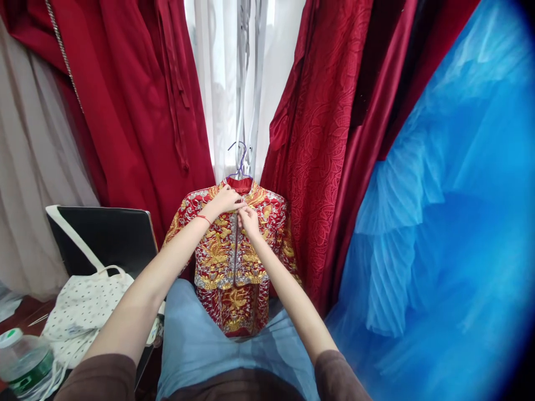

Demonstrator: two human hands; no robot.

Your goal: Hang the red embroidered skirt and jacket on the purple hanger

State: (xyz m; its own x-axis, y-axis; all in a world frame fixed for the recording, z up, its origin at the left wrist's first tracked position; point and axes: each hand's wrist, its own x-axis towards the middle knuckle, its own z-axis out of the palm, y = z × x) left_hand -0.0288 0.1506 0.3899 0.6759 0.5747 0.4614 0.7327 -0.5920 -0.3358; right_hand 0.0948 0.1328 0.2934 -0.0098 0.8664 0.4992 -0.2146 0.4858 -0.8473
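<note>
A red jacket (217, 245) with dense gold and silver embroidery hangs on a purple hanger (241, 161) in front of me. My left hand (227, 199), a red string round its wrist, lies across the upper front just below the collar, fingers bent at the front edge. Close beside it, my right hand (249, 219) pinches at the same front edge, its fingertips near the left ones. What the fingertips grip is too small to make out. Below the hands the two front edges meet along the middle. An embroidered red skirt (236, 309) shows under the jacket's hem.
Dark red garments (125, 100) hang at left, and a patterned red one (321, 145) at right. A blue tulle dress (460, 250) fills the far right. At lower left are a black chair back (108, 234), a dotted white bag (83, 306) and a plastic bottle (27, 362).
</note>
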